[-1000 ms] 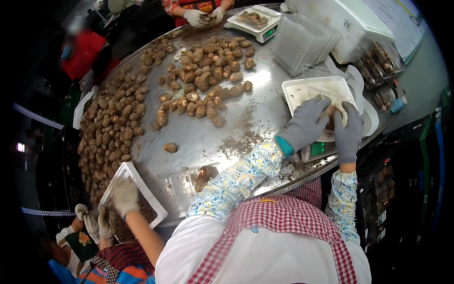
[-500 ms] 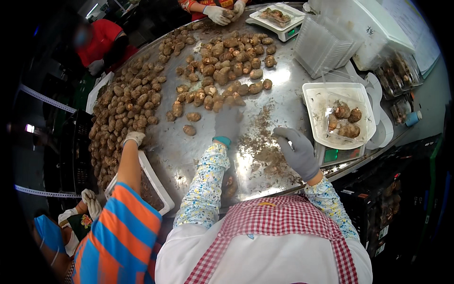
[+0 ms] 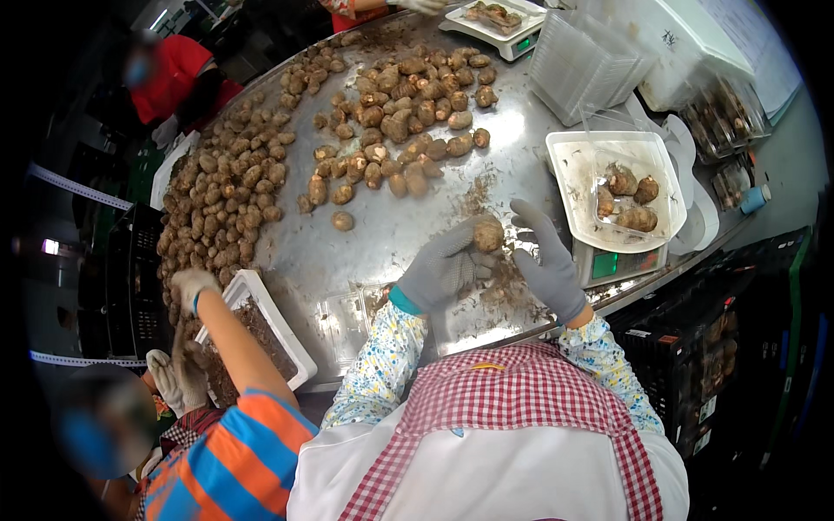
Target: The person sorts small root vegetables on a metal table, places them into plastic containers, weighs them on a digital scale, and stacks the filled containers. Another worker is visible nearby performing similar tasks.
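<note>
Grey-gloved hands (image 3: 495, 265), brown taro root (image 3: 488, 234), white tray (image 3: 578, 169), red-and-white checked apron (image 3: 521, 391), floral sleeves (image 3: 382, 365)

The bench (image 3: 373, 234) stretches out ahead of me. My left grip (image 3: 440, 267) holds a root (image 3: 488, 234) just above it, and my right grip (image 3: 546, 260) hangs beside that, to its right, not touching it. Further right a tray (image 3: 580, 174) sits on a scale (image 3: 618, 262), with four roots (image 3: 627, 198) lying in it. Behind the tray stands a stack of clear boxes (image 3: 580, 62). Ahead of my grips a heap of roots (image 3: 400, 113) is spread over the bench, and a larger heap (image 3: 228, 195) lies to the left. At my near left a co-worker's hand (image 3: 191, 285) rests above another tray (image 3: 276, 323) at the bench edge.
</note>
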The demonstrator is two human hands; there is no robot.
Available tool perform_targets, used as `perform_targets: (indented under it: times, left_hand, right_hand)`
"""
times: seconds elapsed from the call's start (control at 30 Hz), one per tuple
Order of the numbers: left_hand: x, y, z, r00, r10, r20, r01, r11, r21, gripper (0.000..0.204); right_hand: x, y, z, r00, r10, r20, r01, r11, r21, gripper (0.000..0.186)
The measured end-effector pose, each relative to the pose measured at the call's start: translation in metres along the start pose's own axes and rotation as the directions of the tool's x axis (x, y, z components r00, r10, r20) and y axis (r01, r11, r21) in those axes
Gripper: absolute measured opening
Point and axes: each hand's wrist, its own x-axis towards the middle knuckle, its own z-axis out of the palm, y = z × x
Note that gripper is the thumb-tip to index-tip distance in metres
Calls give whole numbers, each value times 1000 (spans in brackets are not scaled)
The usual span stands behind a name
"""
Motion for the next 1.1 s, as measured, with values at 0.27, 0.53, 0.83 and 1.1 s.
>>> perform_targets:
  times: [0.27, 0.53, 0.83, 1.1]
  left_hand:
    - [1, -28, 7, 974, -105, -203, 101, 994, -32, 36]
    - [-10, -26, 40, 913, 37, -406, 128, 919, 372, 35]
    - [48, 69, -16, 643, 668, -373, 611, -154, 777, 59]
    - [94, 93, -65, 682, 674, -284, 723, -567, 394, 52]
  right_hand:
    - [-10, 3, -5, 941, 205, 269, -258, 949, 179, 52]
    - [-15, 11, -7, 942, 241, 234, -325, 828, 456, 45]
    - [-21, 36, 4, 890, 415, 191, -457, 802, 385, 39]
    - [-10, 17, 3, 934, 235, 269, -345, 788, 510, 54]
